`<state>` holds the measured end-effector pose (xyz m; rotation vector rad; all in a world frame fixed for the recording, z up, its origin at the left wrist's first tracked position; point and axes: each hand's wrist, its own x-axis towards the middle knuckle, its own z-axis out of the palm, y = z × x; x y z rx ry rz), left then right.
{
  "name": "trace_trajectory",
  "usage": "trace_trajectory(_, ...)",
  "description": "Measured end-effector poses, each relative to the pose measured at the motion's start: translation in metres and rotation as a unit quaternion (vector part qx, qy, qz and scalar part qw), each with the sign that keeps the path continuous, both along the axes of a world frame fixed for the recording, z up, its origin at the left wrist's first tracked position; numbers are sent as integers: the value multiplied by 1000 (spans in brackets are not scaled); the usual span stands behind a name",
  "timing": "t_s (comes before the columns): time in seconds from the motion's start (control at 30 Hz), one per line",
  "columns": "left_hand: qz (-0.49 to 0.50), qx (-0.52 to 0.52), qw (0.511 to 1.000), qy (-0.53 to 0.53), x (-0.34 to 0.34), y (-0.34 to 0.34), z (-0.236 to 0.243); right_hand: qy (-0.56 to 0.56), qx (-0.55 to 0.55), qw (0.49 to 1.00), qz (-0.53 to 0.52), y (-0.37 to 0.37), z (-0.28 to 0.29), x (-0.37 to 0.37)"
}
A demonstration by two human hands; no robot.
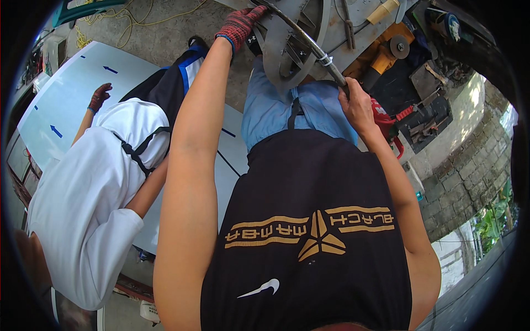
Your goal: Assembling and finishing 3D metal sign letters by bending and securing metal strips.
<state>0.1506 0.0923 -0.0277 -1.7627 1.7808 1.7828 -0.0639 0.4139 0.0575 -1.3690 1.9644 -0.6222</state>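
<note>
A long dark metal rod (pixel 301 34) slants across the top of the head view, with a white tie (pixel 326 59) around its lower part. My bare right hand (pixel 358 107) is wrapped round the rod's near end. At the far end, close to the upper edge, the fingers of my left hand (pixel 242 27) are closed at the rod; it wears a red and black knit glove, and its fingertips are partly hidden. Beneath the rod lie grey steel plates (pixel 279 52) with curved cut edges, over a flat grey metal surface (pixel 359 41).
A yellow angle grinder (pixel 381 63) and a wooden handle (pixel 383 11) lie to the right, near a red machine (pixel 381 113). At left, a co-worker in a white shirt (pixel 94 182) stands beside a white panel (pixel 72 83) with blue arrows. Yellow cord (pixel 130 25) trails across the floor.
</note>
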Motion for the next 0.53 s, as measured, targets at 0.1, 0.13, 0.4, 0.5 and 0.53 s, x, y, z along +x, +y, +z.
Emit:
trace_trajectory(0.1,-23,-31,999,20,3,0,-5,6,-2,1000,3,1,0,-1)
trace_trajectory(0.13,-21,-31,999,19,5,-1,-8,4,-6,1000,-3,3,-1,-1)
trace_trajectory(0.4,5,-51,991,120,8,1,-19,21,3,1000,0,7,6,-5)
trace_trajectory(0.5,-42,-50,997,29,11,-7,-19,26,8,1000,-2,8,7,-4)
trace_trajectory(0.53,-38,-57,997,28,15,-7,-23,23,12,1000,-8,8,7,-3)
